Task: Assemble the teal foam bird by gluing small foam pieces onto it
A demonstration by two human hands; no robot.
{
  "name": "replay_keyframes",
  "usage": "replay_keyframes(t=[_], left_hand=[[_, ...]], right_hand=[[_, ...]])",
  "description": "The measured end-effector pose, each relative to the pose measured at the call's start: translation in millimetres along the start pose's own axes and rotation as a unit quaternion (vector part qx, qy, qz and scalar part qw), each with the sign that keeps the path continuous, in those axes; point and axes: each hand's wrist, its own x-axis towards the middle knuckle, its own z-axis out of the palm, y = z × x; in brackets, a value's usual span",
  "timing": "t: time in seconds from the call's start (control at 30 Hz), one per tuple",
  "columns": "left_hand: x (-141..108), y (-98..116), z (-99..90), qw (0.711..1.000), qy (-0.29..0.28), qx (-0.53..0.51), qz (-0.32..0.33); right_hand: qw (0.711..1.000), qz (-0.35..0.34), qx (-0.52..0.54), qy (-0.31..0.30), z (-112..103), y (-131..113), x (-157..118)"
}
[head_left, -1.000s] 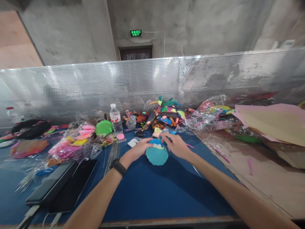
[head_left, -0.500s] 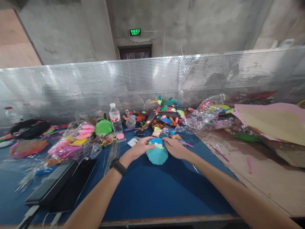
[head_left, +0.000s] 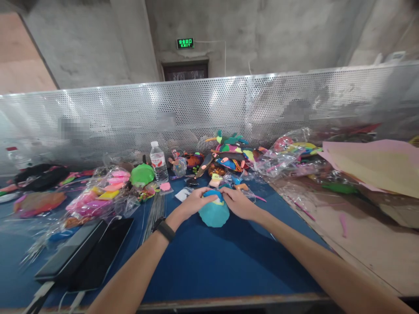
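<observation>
- Turquoise rounded clay-like piece point(head_left: 214, 214), its edge slightly uneven, was between the two hands at the middle of the scene, over the smooth blue tabletop point(head_left: 212, 270); whether its underside touched the table could not be told.
- The bare left hand point(head_left: 194, 204), a black band point(head_left: 166, 229) on its wrist, grasped the piece at its upper left, thumb laid across the near face.
- The bare right hand point(head_left: 239, 203) had its fingers bent against the upper right edge; whether they gripped it or only pressed could not be told.
- A small yellow-and-white patch point(head_left: 220, 201) showed on the piece's upper part, partly covered by the fingers.
- Judged from this hold, the likeliest trouble was a dented or bent rim, caused by the left thumb bearing too hard if the material was soft.
- The patch also seemed at risk of smearing or peeling, should a fingertip drag over it.
- Counted: one turquoise piece, two hands, one lime-green domed piece point(head_left: 142, 175) at far left, and two clear plastic bottles, one white-capped point(head_left: 159, 162) and one red-capped point(head_left: 18, 159).
- Two dark flat slabs lay near left: one thick and grey point(head_left: 72, 248), one thin and black point(head_left: 101, 257).
- Thin straight wires point(head_left: 154, 218) beside the left forearm and heaped multicoloured clay-like figures point(head_left: 229, 155) beyond the hands overlapped too much to count.
</observation>
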Motion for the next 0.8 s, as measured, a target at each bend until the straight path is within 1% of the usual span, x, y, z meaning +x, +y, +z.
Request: replay_keyframes(t=[0.1, 0.27, 0.43, 0.57, 0.67, 0.8], left_hand=[[2.5, -3.2, 0.5, 1.000, 0.014, 0.015, -0.001], [2.3, -2.8, -1.0, 1.000, 0.011, 0.026, -0.007], [-2.1, 2.5, -1.2, 1.000, -0.027, -0.013, -0.005], [-1.9, 0.7, -1.2, 0.997, -0.046, -0.055, -0.017], [-0.4, -1.8, -0.2, 0.997, -0.038, -0.068, -0.018], [0.8, -3.7, 1.6, 1.000, 0.000, -0.022, -0.011]], right_hand=[[1.000, -0.011, -0.002, 0.002, 1.1, 0.7, -0.4], [1.000, -0.008, -0.008, 0.006, 2.2, 2.5, -0.1], [1.000, 0.014, 0.006, 0.007, -0.4, 2.6, 0.3], [0.999, 0.031, 0.019, -0.005, -1.8, 3.4, 0.0], [0.996, 0.059, 0.059, -0.015, -1.6, 3.9, -0.9], [0.983, 0.122, 0.130, -0.032, -1.0, 3.4, -2.4]])
